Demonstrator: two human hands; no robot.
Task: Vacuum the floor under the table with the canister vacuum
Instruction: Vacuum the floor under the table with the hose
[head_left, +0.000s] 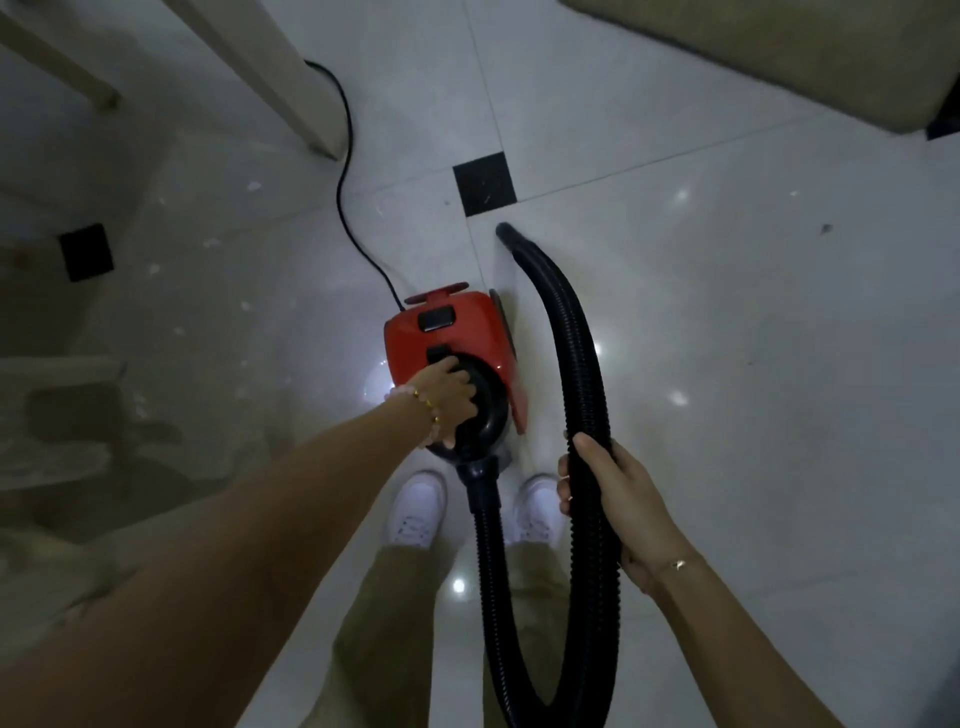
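Near: right hand (621, 512) has fingers wrapped around the black hose (582, 364), partway along its loop. The hose runs from the canister's front port, down between the white shoes (415, 512), loops back up through the hand, and its open end (506, 231) lies on the tile floor (727, 312) beside a black inset tile (484, 183).

Middle: left hand (449, 405) is closed on the black carry handle of the red canister vacuum (457, 358), which sits on the floor right in front of the feet. Power cord (345, 171) trails from its rear, past a pale table leg (291, 78).

Far/left: dim floor under the table (171, 218) shows pale scattered bits, not yet vacuumed.

Step looks like repositioning the canister. Do it well: lift by the handle, keep the hose loop clear of the feet, leave the cord slack, set down facing the table, aim the open end low at the debris.
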